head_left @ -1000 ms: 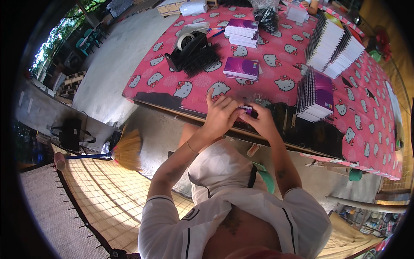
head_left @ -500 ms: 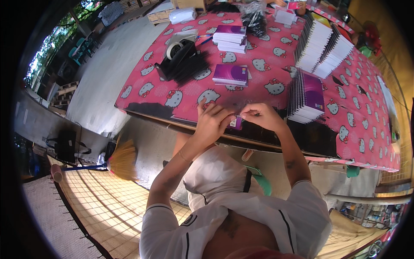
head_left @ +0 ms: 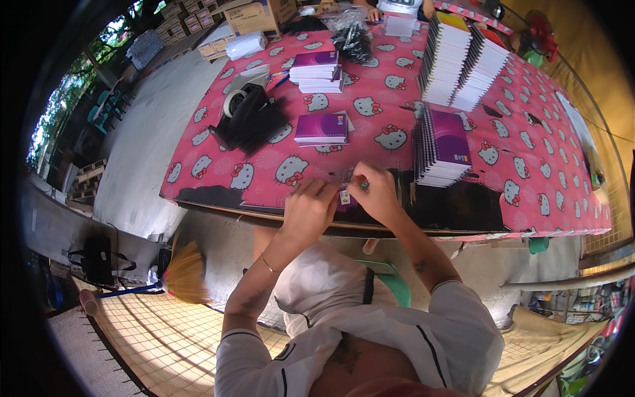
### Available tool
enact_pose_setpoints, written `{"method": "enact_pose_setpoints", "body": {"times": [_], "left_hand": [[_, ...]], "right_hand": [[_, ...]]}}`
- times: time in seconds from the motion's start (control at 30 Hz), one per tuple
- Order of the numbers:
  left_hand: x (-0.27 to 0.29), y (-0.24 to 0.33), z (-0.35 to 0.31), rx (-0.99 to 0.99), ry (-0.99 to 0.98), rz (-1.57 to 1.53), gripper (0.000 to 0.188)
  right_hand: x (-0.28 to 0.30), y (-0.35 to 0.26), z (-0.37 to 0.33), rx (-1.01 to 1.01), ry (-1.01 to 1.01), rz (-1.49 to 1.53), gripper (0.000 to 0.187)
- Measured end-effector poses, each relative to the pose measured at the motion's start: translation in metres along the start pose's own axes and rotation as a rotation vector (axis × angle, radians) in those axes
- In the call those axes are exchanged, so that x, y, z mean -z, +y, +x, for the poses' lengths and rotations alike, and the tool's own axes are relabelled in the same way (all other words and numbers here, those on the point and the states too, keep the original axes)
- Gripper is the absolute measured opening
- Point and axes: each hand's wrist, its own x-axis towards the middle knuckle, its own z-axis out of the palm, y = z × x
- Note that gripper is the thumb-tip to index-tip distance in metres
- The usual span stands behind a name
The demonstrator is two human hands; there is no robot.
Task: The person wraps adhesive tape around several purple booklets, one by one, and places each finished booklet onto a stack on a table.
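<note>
At the near edge of the table, a small purple notebook (head_left: 344, 198) with a white label patch shows in the gap between my hands, mostly hidden by them. My left hand (head_left: 309, 206) is closed at its left side, fingers bent together over it. On its right, my right hand (head_left: 373, 189) is curled in a pinch close to the notebook's upper edge. Whatever sits in that pinch is too small to make out. Just beyond lies a low pile of purple notebooks (head_left: 321, 127). A stack of black-coil-bound purple notebooks (head_left: 444, 147) stands to the right of my right hand.
Left of the pile, a black tape dispenser (head_left: 239, 114) stands beside a bundle of thin black strands (head_left: 270, 129). Farther back are another notebook pile (head_left: 316, 71), a plastic bag of black material (head_left: 349, 36) and tall bound stacks (head_left: 448, 63). A co-worker's hand (head_left: 374, 13) shows at the far edge.
The view has shifted, so the table sits lower and more to the left. My right hand has curled more tightly, and my left fingers are lower and closer together. The notebook remains between them.
</note>
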Motion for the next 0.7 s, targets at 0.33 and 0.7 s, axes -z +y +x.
{"method": "enact_pose_setpoints", "body": {"times": [0.33,0.7], "left_hand": [[-0.005,0.075,0.150,-0.198,0.244,-0.472,0.034],[-0.152,0.063,0.215,-0.225,0.257,-0.315,0.036]], "right_hand": [[0.130,-0.058,-0.002,-0.154,0.320,0.587,0.060],[0.211,0.069,0.018,-0.275,0.222,-0.148,0.046]]}}
